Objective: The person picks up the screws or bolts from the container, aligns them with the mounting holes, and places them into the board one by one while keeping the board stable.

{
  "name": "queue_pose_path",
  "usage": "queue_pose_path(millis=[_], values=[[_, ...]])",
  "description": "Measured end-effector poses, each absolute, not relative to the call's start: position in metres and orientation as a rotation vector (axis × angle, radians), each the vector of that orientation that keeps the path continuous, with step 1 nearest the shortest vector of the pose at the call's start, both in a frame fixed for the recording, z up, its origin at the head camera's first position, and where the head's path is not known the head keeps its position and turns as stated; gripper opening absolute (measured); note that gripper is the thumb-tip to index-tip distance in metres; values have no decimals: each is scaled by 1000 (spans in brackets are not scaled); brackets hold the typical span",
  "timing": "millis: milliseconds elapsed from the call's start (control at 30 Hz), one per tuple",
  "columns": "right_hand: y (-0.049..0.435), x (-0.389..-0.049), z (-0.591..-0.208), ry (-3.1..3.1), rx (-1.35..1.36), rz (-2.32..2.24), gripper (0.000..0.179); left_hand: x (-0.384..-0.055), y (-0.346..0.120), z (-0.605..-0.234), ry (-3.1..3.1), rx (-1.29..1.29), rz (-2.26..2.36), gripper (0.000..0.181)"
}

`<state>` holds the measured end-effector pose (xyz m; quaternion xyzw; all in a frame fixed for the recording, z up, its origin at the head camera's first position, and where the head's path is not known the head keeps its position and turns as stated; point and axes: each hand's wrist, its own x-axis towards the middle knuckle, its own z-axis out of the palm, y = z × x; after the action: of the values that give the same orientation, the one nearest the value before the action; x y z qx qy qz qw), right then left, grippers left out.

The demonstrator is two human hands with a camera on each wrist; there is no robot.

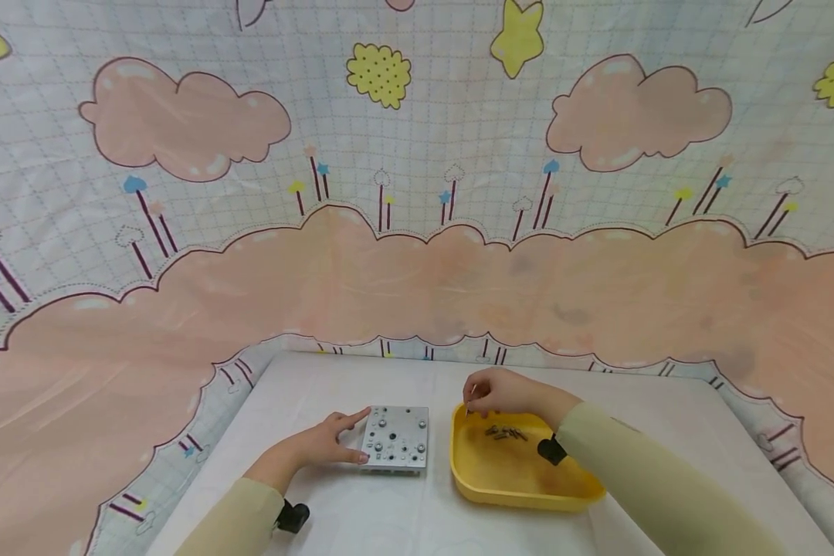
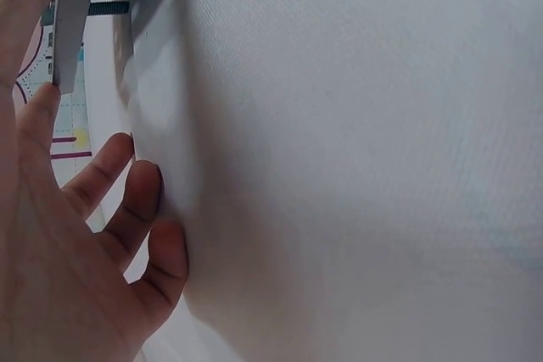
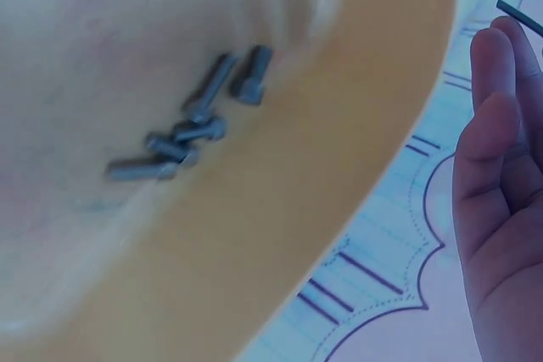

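To the left of the tray, my left hand [image 1: 327, 442] holds a square metal plate [image 1: 406, 432] at its left side, index finger at the back corner and thumb at the front corner. The plate has several holes and bolt heads on top. In the left wrist view threaded shanks [image 2: 109, 8] stick out below it, and the other fingers [image 2: 144, 188] curl loosely. Over the back left rim of the yellow tray [image 1: 521, 498], my right hand [image 1: 496, 391] pinches a screw [image 3: 519, 16] by one end. Its head is hidden. Several loose screws [image 3: 208, 91] lie in the tray.
A white cloth covers the table [image 1: 361, 525] under the plate and tray. Behind it hangs a patterned curtain [image 1: 417, 293] with clouds and stars, which also falls along both sides. Dark wrist cameras [image 1: 292, 516] sit on both sleeves.
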<state>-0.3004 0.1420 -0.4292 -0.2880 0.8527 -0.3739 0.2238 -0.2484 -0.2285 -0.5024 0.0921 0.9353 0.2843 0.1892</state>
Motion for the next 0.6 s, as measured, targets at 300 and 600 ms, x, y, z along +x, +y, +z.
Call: queue_pose_path(millis=[300, 600], values=[[119, -310, -432, 2317, -731, -1052, 7, -247, -228, -501, 2630, 248, 787, 94], [87, -320, -431, 2297, -742, -1054, 11, -247, -228, -503, 2632, 242, 783, 95]])
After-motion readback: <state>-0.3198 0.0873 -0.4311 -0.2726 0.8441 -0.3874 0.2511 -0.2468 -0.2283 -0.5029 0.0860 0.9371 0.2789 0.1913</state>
